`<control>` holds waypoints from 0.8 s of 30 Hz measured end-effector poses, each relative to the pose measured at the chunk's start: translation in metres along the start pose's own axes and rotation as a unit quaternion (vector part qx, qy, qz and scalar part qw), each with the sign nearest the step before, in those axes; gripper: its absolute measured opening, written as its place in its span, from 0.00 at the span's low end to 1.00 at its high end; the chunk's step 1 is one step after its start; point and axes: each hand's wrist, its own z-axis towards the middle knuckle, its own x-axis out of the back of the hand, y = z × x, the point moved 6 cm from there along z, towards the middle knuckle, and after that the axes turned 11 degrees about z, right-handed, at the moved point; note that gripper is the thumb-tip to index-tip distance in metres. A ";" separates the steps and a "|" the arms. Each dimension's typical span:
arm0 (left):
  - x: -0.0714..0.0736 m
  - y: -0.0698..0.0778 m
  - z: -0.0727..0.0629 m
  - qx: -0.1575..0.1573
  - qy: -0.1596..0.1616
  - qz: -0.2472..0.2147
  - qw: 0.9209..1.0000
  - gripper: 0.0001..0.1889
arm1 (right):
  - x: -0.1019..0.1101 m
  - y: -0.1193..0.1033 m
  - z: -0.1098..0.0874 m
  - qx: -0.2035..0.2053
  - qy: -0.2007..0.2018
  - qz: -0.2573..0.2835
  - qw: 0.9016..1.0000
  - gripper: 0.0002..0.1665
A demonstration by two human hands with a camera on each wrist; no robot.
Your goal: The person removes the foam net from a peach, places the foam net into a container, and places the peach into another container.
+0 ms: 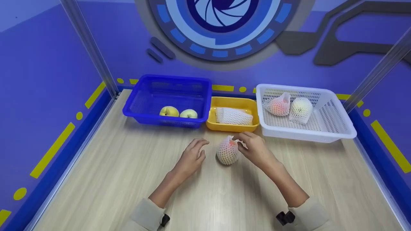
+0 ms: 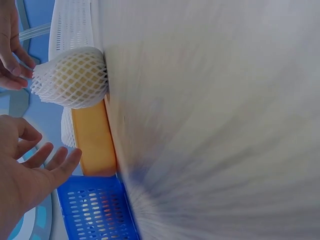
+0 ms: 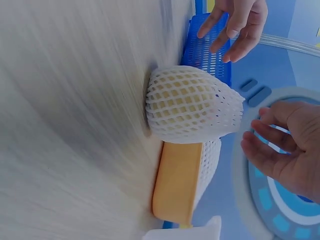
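Netted fruit (image 1: 227, 154) on surface (image 1: 125, 166), right hand (image 1: 255, 149) near top, left hand (image 1: 191, 156) apart. Behind: blue basket (image 1: 154, 119) with two bare fruits (image 1: 169, 111), yellow tray (image 1: 231, 128) with netting (image 1: 233, 116), white basket (image 1: 298, 134) with two netted fruits (image 1: 301, 109).

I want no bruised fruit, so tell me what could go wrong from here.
The netted fruit stands on the table with the left hand clear of it, so a nudge might tip or roll it.

The right hand is close to the net's loose top; pulling only there could drag the net off the fruit.
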 end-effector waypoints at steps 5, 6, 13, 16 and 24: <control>-0.002 0.000 -0.001 0.008 -0.007 -0.011 1.000 0.17 | -0.005 0.005 0.001 -0.031 -0.027 -0.012 0.999 0.15; -0.002 0.000 -0.001 0.008 -0.007 -0.012 1.000 0.18 | -0.006 0.005 0.002 -0.036 -0.036 -0.016 0.999 0.18; -0.006 -0.001 0.000 -0.001 -0.018 0.021 1.000 0.19 | -0.023 0.014 0.005 -0.046 -0.095 -0.023 0.994 0.39; -0.009 0.000 0.000 -0.002 -0.030 0.057 0.998 0.20 | -0.032 0.019 0.006 -0.050 -0.113 -0.027 0.992 0.43; -0.012 0.005 -0.001 -0.007 -0.046 0.204 0.978 0.27 | -0.054 0.030 0.009 -0.048 -0.140 -0.016 0.989 0.48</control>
